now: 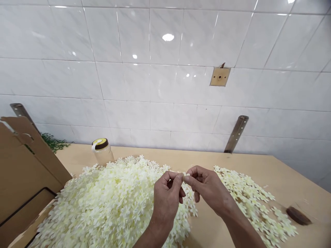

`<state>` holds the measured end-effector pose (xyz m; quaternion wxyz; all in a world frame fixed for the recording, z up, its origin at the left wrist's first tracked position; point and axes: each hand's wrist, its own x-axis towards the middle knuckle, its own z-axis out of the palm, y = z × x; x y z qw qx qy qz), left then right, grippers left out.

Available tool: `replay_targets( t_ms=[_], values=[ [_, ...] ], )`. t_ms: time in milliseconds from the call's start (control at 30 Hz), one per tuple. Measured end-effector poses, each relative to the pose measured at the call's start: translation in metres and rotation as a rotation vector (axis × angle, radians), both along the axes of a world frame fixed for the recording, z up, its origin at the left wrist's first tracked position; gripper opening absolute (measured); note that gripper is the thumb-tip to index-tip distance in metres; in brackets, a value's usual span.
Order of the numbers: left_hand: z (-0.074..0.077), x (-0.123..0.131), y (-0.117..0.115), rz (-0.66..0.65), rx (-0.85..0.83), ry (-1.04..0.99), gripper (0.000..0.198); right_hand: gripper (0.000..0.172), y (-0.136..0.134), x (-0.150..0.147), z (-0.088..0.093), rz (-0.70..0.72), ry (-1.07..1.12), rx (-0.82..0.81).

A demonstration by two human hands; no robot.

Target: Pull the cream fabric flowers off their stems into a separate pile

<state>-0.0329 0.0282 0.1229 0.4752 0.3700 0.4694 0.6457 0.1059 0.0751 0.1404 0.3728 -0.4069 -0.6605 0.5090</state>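
My left hand [168,194] and my right hand [207,186] meet above the table, thumbs and fingertips pinched together at one spot. Between the tips shows a tiny pale bit that looks like an artificial flower; the fingers hide most of it. Below and to the left spreads a big heap of cream-white artificial flowers [111,203], with some lying behind my left hand. To the right of my right hand is a smaller, flatter spread of the same flowers [248,193].
A clear jar [104,156] with a yellow and brown lid stands behind the heap. At left rises an open cardboard box [28,165], with green artificial foliage [54,142] behind it. A dark brown oval object [298,216] lies at right. Metal brackets [236,134] stand against the tiled wall.
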Motion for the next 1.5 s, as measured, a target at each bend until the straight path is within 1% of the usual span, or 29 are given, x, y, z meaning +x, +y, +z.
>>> replay_targets(
  t_ms=[67,167,300,400,467,567,667,800,900,1033,1167,1267,1367,1433,1500],
  values=[
    [0.0,0.001,-0.001,-0.011,0.013,0.015,0.029,0.037,0.001,0.001,-0.001,0.042,0.05,-0.023],
    [0.002,0.002,-0.002,-0.084,0.007,-0.055,0.03,0.038,0.003,0.002,0.0,0.098,0.113,-0.042],
    [0.006,-0.001,0.0,-0.18,-0.009,-0.154,0.029,0.039,0.003,0.002,-0.001,0.089,0.156,-0.065],
    [0.004,-0.003,0.003,-0.204,-0.044,-0.177,0.031,0.039,0.004,0.001,-0.001,0.094,0.158,-0.091],
    [0.001,-0.003,0.005,-0.188,-0.064,-0.158,0.031,0.037,0.004,0.001,-0.001,0.078,0.125,-0.075],
    [-0.002,-0.002,0.005,-0.159,-0.088,-0.134,0.031,0.033,0.004,0.001,0.0,0.027,0.045,0.008],
    [-0.002,-0.001,0.004,-0.176,-0.108,-0.184,0.031,0.032,0.005,0.003,-0.001,0.001,-0.025,0.059],
    [0.0,-0.001,0.002,-0.238,-0.097,-0.338,0.031,0.036,0.009,0.006,-0.006,-0.042,0.001,0.035],
    [0.0,-0.002,0.002,-0.26,-0.099,-0.36,0.031,0.04,0.012,0.007,-0.008,-0.044,0.049,-0.002],
    [-0.004,-0.005,0.003,-0.235,-0.107,-0.343,0.03,0.043,0.014,0.006,-0.009,-0.003,0.086,-0.061],
    [-0.01,-0.012,0.003,-0.214,-0.135,-0.359,0.03,0.044,0.013,0.001,-0.012,0.023,0.072,-0.115],
    [-0.015,-0.018,-0.002,-0.188,-0.154,-0.358,0.03,0.044,0.013,-0.004,-0.018,0.005,0.003,-0.098],
    [-0.02,-0.024,-0.011,-0.13,-0.181,-0.334,0.031,0.043,0.013,-0.007,-0.025,-0.045,-0.067,-0.037],
    [-0.025,-0.026,-0.017,-0.103,-0.194,-0.303,0.031,0.042,0.014,-0.008,-0.029,-0.065,-0.069,-0.017],
    [-0.031,-0.026,-0.022,-0.102,-0.206,-0.27,0.03,0.042,0.013,-0.007,-0.032,-0.058,-0.036,-0.032]
  ],
)
